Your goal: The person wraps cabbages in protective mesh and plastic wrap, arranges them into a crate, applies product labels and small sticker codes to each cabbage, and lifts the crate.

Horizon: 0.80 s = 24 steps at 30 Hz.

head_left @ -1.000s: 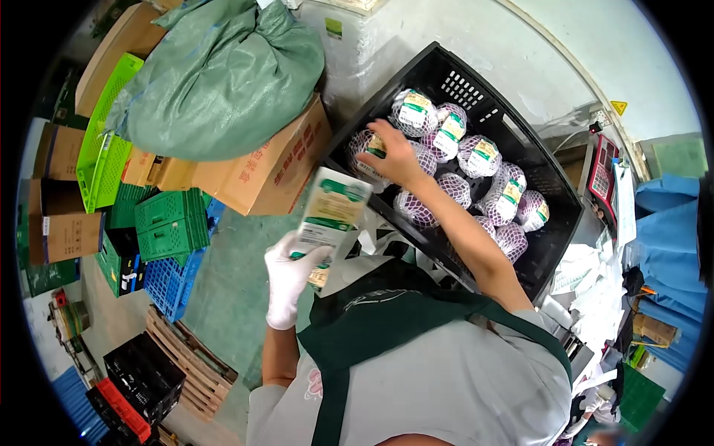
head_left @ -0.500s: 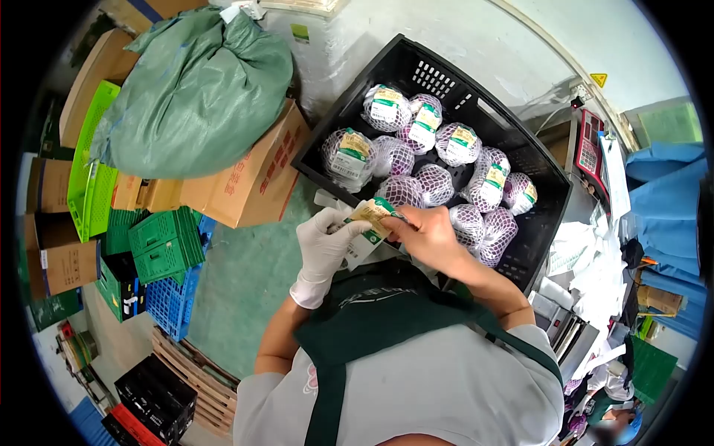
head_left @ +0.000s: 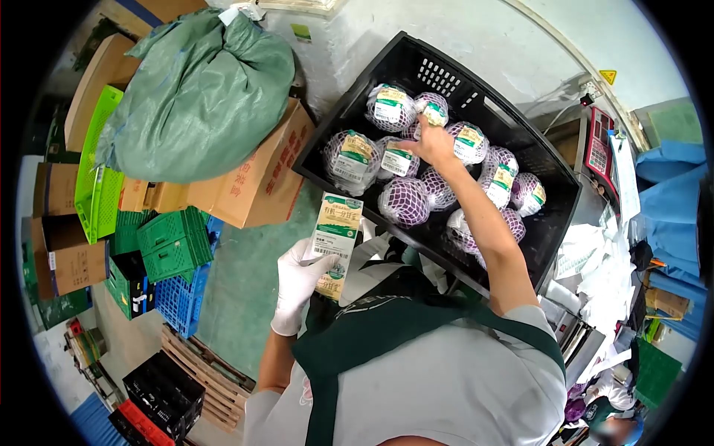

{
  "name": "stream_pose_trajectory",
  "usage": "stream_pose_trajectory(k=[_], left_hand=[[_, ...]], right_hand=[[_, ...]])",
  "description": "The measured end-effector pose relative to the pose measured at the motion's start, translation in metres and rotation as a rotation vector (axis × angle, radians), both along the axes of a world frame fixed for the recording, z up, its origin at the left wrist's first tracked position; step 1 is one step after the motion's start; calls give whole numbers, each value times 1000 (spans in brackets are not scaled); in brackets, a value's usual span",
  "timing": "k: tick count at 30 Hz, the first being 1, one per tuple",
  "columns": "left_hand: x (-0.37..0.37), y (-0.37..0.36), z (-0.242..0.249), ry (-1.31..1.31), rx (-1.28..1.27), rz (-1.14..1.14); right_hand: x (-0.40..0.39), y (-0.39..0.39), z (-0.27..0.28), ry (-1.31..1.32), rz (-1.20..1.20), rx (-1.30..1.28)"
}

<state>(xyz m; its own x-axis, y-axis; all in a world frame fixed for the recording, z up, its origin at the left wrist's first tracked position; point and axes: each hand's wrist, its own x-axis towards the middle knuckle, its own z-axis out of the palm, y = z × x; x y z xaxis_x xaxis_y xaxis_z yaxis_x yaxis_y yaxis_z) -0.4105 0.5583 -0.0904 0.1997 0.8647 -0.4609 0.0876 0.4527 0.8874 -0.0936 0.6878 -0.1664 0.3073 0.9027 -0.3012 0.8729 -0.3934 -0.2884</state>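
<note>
My left hand (head_left: 297, 279), in a white glove, grips a strip of printed labels (head_left: 336, 241) in front of my apron, to the left of a black plastic crate (head_left: 550, 245). My bare right hand (head_left: 435, 147) reaches into the crate with thumb and index finger spread apart. The thumb lies by the upper edge of a label (head_left: 396, 160) on a round purple vegetable in a white foam net. The index finger extends over another netted vegetable (head_left: 431, 105) behind it. Several more stand around, such as an unlabelled one (head_left: 404, 202) at the front and a labelled one (head_left: 349, 162) at the left.
A green sack (head_left: 201, 97) sits on cardboard boxes (head_left: 256, 171) at the left. Green crates (head_left: 171, 241), a blue crate (head_left: 178, 297) and a wooden pallet (head_left: 204, 379) stand beyond. A red scale (head_left: 599, 145) and loose white papers (head_left: 595, 260) are at the right.
My right hand has moved from the labels at my left hand up into the crate. A label now shows on a previously bare vegetable. The label strip now hangs unfolded from my left hand.
</note>
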Motion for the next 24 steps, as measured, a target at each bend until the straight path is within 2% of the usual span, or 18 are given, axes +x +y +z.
stream_pose_trajectory(k=[1, 2, 4, 5, 6, 8, 10, 11, 12, 14, 16, 17, 19, 20, 21, 22, 24], left_hand=[[0, -1, 1, 5, 0, 14], [0, -1, 1, 8, 0, 17], [2, -2, 1, 32, -7, 23], [2, -2, -1, 53, 2, -8], [5, -4, 0, 54, -8, -8], [12, -1, 6, 77, 18, -47], [16, 0, 11, 60, 12, -69], [17, 2, 12, 78, 29, -86], [19, 4, 13, 93, 49, -103], [22, 6, 14, 103, 77, -128], [23, 8, 11, 90, 136, -240], [27, 10, 15, 87, 134, -245], [39, 17, 26, 239, 282, -440], [42, 22, 16, 169, 626, -500], [45, 23, 11, 6, 520, -488], [48, 24, 9, -152, 412, -474], [54, 26, 15, -211, 485, -462]], right_hand=[[6, -5, -11, -49, 147, 320], [6, -8, -19, -46, 149, 320], [6, -11, -34, 357, 475, 664], [1, -13, -54, 242, 609, 633], [1, -14, -90, 276, 665, 618], [1, -9, -85, 390, 583, 467], [3, -10, -65, 439, 600, 376], [5, -15, -51, 311, 643, 367], [3, -21, -29, 307, 636, 369], [-7, -44, 20, 689, 272, 348], [-16, -77, 60, 1479, 127, 115], [-26, -95, 79, 1393, 184, 74], [-48, -121, 100, 1300, 200, 52], [-56, -132, 104, 1295, 158, 67], [-65, -140, 102, 1209, 160, 187], [-71, -146, 102, 943, 228, 396], [-72, -153, 115, 869, 224, 515]])
